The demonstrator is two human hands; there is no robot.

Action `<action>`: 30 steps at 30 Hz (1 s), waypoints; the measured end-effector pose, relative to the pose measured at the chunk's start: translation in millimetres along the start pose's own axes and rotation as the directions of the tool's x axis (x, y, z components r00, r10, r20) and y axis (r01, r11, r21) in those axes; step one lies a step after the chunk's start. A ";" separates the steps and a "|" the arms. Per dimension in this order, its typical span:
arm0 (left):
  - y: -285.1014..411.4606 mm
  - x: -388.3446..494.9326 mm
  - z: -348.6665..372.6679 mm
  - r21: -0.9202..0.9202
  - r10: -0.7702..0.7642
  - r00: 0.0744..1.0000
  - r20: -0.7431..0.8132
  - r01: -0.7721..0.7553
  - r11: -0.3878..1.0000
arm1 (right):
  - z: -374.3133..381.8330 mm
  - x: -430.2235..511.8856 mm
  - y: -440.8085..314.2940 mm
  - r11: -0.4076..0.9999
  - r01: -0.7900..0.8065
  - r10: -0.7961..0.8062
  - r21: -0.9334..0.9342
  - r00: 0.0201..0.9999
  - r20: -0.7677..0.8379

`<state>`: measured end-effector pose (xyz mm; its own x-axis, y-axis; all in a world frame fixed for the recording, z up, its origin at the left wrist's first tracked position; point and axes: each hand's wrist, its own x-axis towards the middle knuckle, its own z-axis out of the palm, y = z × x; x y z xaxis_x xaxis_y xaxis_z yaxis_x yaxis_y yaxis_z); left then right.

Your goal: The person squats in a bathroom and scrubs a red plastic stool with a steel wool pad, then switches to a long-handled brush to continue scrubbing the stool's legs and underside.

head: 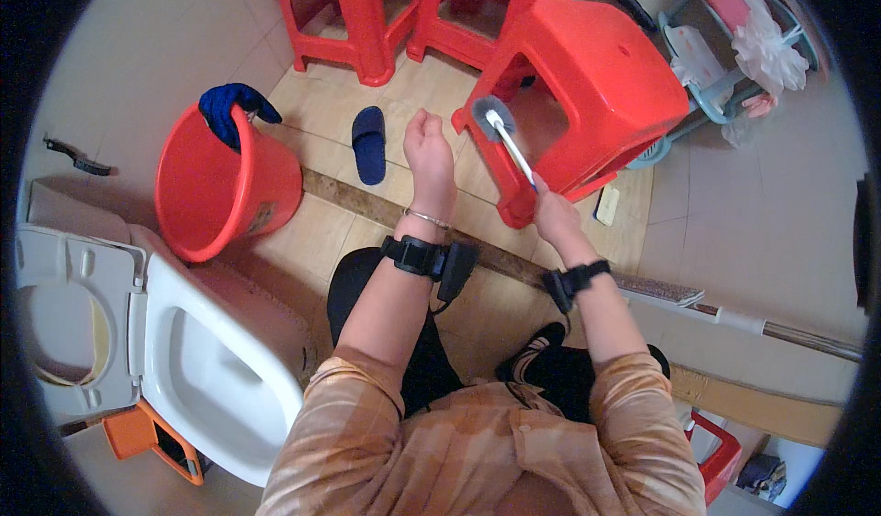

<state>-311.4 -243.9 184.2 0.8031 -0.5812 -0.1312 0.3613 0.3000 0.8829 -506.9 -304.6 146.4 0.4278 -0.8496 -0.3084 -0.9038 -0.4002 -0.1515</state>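
Note:
My right hand (556, 213) grips the handle of a toilet brush (513, 148) with a white stem and round grey bristles. Its head is held against or just in front of the leg frame of a red plastic stool (606, 69), which is tipped on the tile floor. My left hand (430, 155) hovers in front of me with its fingers curled together, and nothing shows in it. Just left of it a dark blue slipper (369, 146) lies on the tiles. Both wrists wear black strapped devices.
Two more red stools (347, 24) stand at the back. A red bucket (206, 179) with a blue cloth (230, 113) over its rim is at left, beside a toilet (220, 385) with its lid raised. A raised stone strip (351, 196) crosses the floor. A rack (723, 93) stands at right.

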 end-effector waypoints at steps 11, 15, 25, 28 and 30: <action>-7.6 -0.2 5.0 -0.033 0.022 1.000 -0.022 -0.022 0.999 | 3.3 -2.5 -7.0 0.993 0.088 -0.087 -0.079 0.996 0.012; -4.3 -0.8 0.5 0.017 0.014 1.000 -0.027 -0.014 1.000 | 5.4 37.4 -27.8 0.999 0.052 -0.052 -0.013 0.998 -0.032; 4.5 -1.2 1.3 -0.087 -0.050 0.999 0.004 0.050 0.995 | -6.9 -23.8 20.1 0.994 0.053 -0.050 -0.096 0.998 0.038; 3.7 -2.2 5.5 -0.100 -0.025 1.000 -0.017 0.023 0.995 | -3.9 -3.5 -5.1 0.994 0.095 -0.102 -0.057 0.984 -0.144; 3.5 -1.5 5.8 -0.079 -0.002 1.000 -0.028 0.000 0.997 | 0.9 18.7 -20.3 0.997 0.065 -0.070 -0.034 0.978 -0.197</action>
<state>-314.1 -246.4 190.1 0.8156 -0.5600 -0.1457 0.3976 0.3594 0.8443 -480.5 -312.0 142.9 0.4809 -0.8703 -0.1062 -0.8739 -0.4658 -0.1392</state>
